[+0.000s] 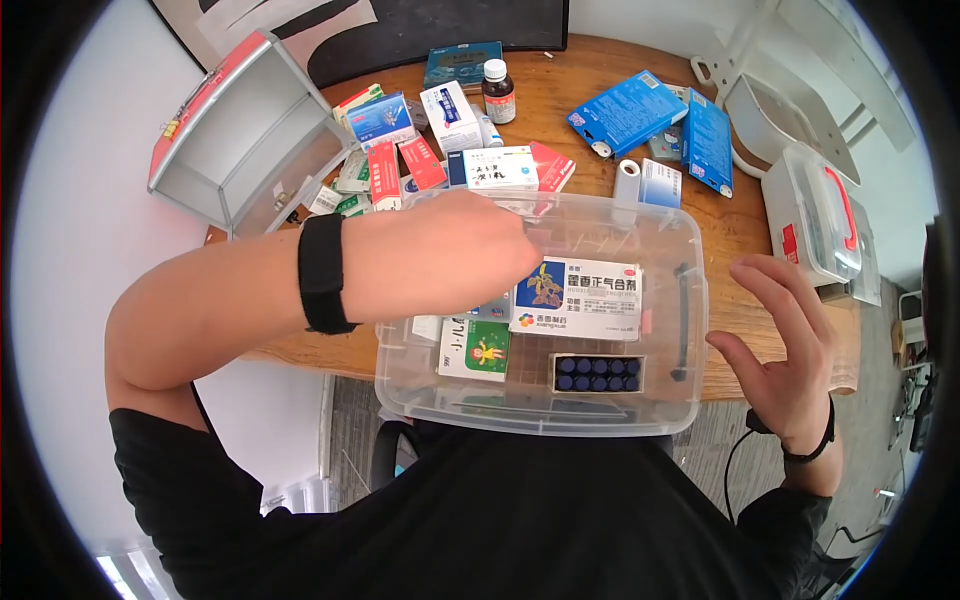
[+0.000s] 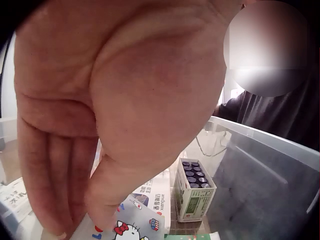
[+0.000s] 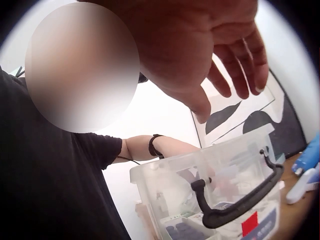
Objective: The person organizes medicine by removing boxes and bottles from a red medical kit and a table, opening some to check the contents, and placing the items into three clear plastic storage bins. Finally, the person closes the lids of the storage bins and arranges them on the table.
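Observation:
My left hand (image 1: 450, 250) reaches over a clear plastic bin (image 1: 540, 425). In the left wrist view, its thumb and fingers pinch a pale packet with a Hello Kitty picture (image 2: 142, 220); the fingertips are partly cut off by the view's edge. Beside that packet lies a white and blue medicine box (image 1: 600, 310), and a green and white box (image 1: 475, 350) with a cartoon child sits nearer my body. An open carton of dark-capped vials (image 1: 597, 374) stands at the bin's near right. My right hand (image 1: 790, 350) hovers right of the bin, fingers spread, holding nothing.
Behind the bin are several medicine boxes (image 1: 385, 175) and a brown bottle (image 1: 498, 92). An opened red-edged case (image 1: 235, 130) stands at left. Blue boxes (image 1: 628, 112) lie at back right, near a clear-lidded case with a red handle (image 1: 815, 215).

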Available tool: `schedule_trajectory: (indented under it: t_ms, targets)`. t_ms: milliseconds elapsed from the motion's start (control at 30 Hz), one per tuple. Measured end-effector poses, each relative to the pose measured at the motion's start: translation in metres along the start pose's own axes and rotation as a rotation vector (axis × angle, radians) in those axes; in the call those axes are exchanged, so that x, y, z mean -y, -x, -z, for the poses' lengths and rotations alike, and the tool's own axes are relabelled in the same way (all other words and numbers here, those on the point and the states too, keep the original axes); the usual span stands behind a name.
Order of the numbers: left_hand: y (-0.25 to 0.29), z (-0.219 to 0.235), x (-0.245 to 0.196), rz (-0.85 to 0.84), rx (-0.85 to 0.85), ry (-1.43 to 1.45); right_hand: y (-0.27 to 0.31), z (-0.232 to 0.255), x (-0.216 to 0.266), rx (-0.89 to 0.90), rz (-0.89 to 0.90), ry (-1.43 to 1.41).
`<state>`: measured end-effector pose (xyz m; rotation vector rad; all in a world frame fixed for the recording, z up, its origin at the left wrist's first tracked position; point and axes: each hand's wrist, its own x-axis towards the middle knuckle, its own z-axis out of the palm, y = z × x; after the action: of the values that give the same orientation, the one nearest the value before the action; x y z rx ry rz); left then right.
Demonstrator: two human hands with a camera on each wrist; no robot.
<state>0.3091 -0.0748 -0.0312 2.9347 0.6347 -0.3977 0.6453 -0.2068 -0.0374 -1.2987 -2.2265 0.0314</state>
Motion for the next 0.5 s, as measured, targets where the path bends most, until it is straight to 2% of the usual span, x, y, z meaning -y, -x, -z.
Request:
schedule_trajectory:
  t_ms: [67,133,267,333,433,500]
  targets:
    - [-0.004,0.0,0.004,-0.036,-0.03,0.008,0.006,-0.004,-0.003,0.001,-0.007,-0.013]
    - [-0.009,0.0,0.008,-0.056,0.045,0.033,0.008,-0.008,-0.007,0.002,-0.013,-0.027]
    - [-0.006,0.016,0.001,-0.091,0.044,0.026,0.009,-0.012,-0.011,0.024,-0.023,-0.054]
    - [-0.004,0.017,-0.002,-0.094,-0.053,-0.01,0.009,-0.014,-0.011,0.031,-0.019,-0.06]
    - [-0.008,0.004,0.0,-0.132,-0.088,0.034,0.008,-0.016,-0.012,0.046,0.001,-0.078]
    - [-0.013,0.0,0.0,-0.1,-0.035,0.014,0.006,-0.017,-0.011,0.05,0.027,-0.09]
